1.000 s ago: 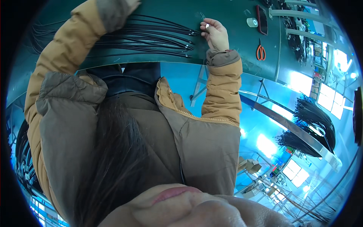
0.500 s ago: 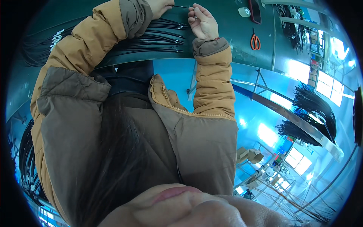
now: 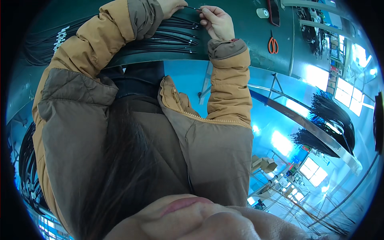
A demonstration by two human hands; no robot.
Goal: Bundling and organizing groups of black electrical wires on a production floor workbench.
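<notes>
At the top edge of the view, a thin black cable (image 3: 193,8) spans the short gap between my two hands. My left hand (image 3: 172,7) pinches it from the left, with part of the hand cut off by the frame. My right hand (image 3: 219,23) has thumb and fingertips closed on the cable's end. Several more black cables (image 3: 176,39) lie in loose rows on the green table just below my hands, their light tips pointing right. White tags (image 3: 61,39) wrap the cables further left.
Orange-handled scissors (image 3: 273,45), a white roll (image 3: 262,13) and a dark phone-like slab (image 3: 274,13) lie right of my right hand on the green table (image 3: 256,60). Black cable bundles (image 3: 334,116) hang over a metal rail at the right. Another bundle (image 3: 28,160) hangs at far left.
My right hand has turned a little, and its fingers now close on the cable's end. Both hands sit slightly further right in the picture, as the whole scene does.
</notes>
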